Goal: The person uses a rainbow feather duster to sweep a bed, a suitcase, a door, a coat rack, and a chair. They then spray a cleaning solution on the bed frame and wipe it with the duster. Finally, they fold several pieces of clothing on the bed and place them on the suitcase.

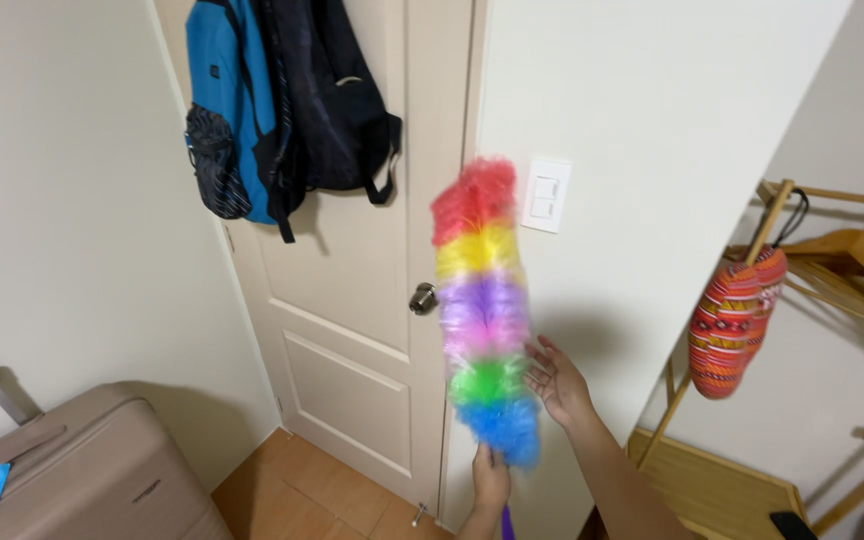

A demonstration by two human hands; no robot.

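Facing cream door, rainbow duster aloft.

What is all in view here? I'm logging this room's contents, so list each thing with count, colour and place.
duster: one, rainbow bands, upright at centre before the wall
door: one, cream, shut, left of centre
knob: one, metal, door's right edge
backpacks: two, blue and black, hung on the door
switch: one, white, on the wall right of the door
suitcase: one, beige with a blue tag, lower left
rack: one, wooden, with wooden hangers, right
pouch: one, red patterned, hung on the rack
left hand: grips the duster's handle, bottom centre
right hand: open, fingers at the duster's fluff
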